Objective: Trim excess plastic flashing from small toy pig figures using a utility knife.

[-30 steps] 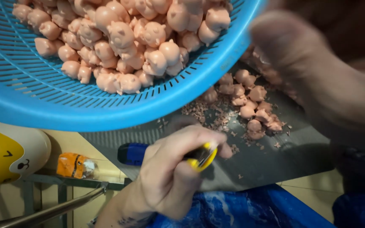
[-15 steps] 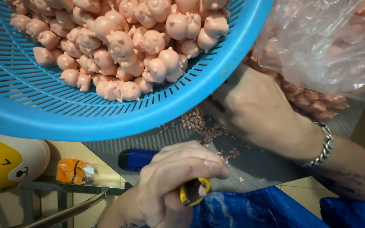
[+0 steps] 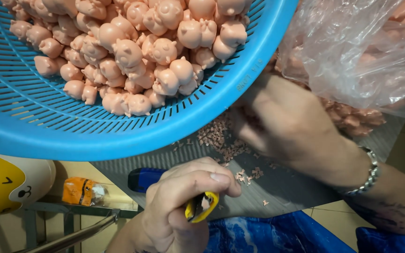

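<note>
The yellow-handled cutter (image 3: pixel 201 207) sits at the near edge of the grey work board (image 3: pixel 287 187), clenched in the left hand (image 3: pixel 183 206); the right hand (image 3: pixel 287 126) lies on the board's middle among pink trimmings (image 3: pixel 221 138), its fingers curled under the basket rim, so I cannot tell whether it grips anything. Above, the blue basket (image 3: pixel 118 136) holds pink pig figures (image 3: pixel 137 51); a clear plastic bag (image 3: pixel 362 51) of them lies at the far right corner.

- My left hand (image 3: pixel 179 206), lower centre of the frame: fingers curled into a closed fist, thumb laid across the top, wrist running down to the bottom edge.
- My right hand (image 3: pixel 287 124), centre right: back upward, fingers bent downward; forearm leaves at lower right.
</note>
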